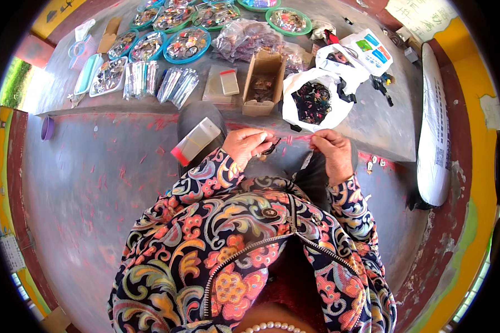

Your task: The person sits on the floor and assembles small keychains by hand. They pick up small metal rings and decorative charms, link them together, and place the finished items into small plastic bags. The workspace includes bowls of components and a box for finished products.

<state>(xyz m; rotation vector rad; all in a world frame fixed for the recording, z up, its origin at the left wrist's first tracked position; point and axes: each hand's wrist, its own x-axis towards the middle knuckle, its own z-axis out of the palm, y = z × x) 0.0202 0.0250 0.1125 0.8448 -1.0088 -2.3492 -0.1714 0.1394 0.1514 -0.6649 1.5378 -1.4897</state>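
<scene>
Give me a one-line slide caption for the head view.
Seated person's left hand and right hand work a small dark item above the lap, facing a cardboard box and white bag.

Just left of the left hand (246, 146) lies a glossy clear plastic sleeve (196, 140) on dark cloth. Beyond the hands, a matt cardboard box (263, 83) and a shiny white plastic bag (316, 100) rest on rough, paint-flecked concrete (94, 183).

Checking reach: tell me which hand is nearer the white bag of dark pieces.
Right. The right hand sits just below the white bag, slightly to its right. The left hand is farther, down to the bag's left, below the cardboard box.
</scene>
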